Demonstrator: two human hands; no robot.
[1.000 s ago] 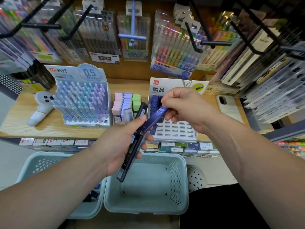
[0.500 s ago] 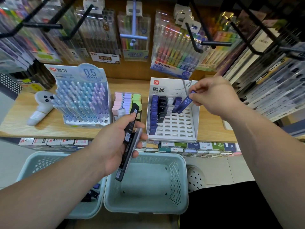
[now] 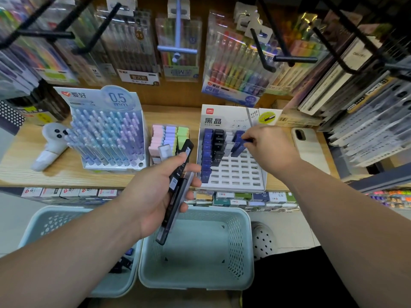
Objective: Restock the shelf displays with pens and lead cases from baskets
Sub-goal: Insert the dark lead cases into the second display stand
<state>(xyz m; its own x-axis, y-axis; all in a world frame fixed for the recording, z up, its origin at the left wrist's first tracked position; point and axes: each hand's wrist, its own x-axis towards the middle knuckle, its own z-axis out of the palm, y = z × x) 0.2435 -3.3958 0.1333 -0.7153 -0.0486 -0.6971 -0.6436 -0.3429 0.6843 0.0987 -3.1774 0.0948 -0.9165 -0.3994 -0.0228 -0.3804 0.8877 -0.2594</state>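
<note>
A white lead-case display (image 3: 233,174) stands on the wooden shelf, with blue, black and grey cases in its upper left slots. My right hand (image 3: 269,147) pinches a blue lead case (image 3: 239,148) that leans into a slot in the fourth column. My left hand (image 3: 155,194) grips a bundle of several dark and grey lead cases (image 3: 175,196) above the right basket (image 3: 242,247). The right basket looks bare inside. In the left basket (image 3: 44,221) a few dark cases (image 3: 124,263) show beside my forearm.
A pen display (image 3: 106,134) marked 0.5 mm stands on the left of the shelf (image 3: 22,172). Pastel erasers (image 3: 169,136) sit between the displays. A white phone (image 3: 309,147) lies at right. Black hooks with hanging pen packs jut out overhead.
My right hand has carried the blue case from my left hand to the display and lowered it towards a slot. My left hand has stayed put with its bundle.
</note>
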